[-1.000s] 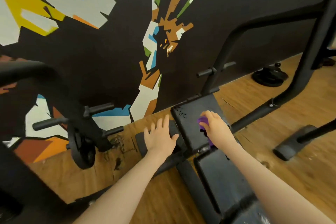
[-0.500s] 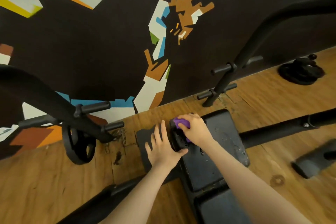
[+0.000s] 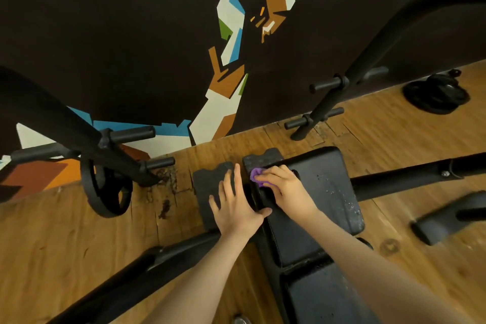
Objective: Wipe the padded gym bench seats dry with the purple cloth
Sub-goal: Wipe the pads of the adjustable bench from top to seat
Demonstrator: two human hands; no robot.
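Far left of the frame there's a black rack upright [image 3: 65, 123] slanting down to the wooden floor [image 3: 65, 239], with a weight plate [image 3: 105, 192] hung on one of its pegs in the lower left-middle. Behind it all is a dark wall [image 3: 131, 34] with a jagged mural in white, blue, orange and brown.

Moving toward the centre, a flat black pad [image 3: 207, 187] lies on the floor just beside the bench. The left hand [image 3: 236, 208] is spread over it, fingers straight and a bit apart, palm down, thumb reaching across to touch the bench's left edge. Not gripping anything.

Right next to it, the right hand [image 3: 284, 187] is on the far left corner of the padded bench seat [image 3: 328, 192], fingers curled down over the purple cloth [image 3: 256, 176]. The cloth is bunched up, and only a small bit pokes out from under the fingertips, pressed against the seat's edge a little above centre frame. The seat surface has small specks and droplets toward its right side.

A second padded section [image 3: 315, 300] sits at the bottom of the frame, closer to the camera.

Over on the right, another black upright [image 3: 368, 55] with pegs rises up along the wall, a frame bar [image 3: 420, 173] runs out sideways, and a pile of black plates [image 3: 436, 95] sits on the floor at the upper right.
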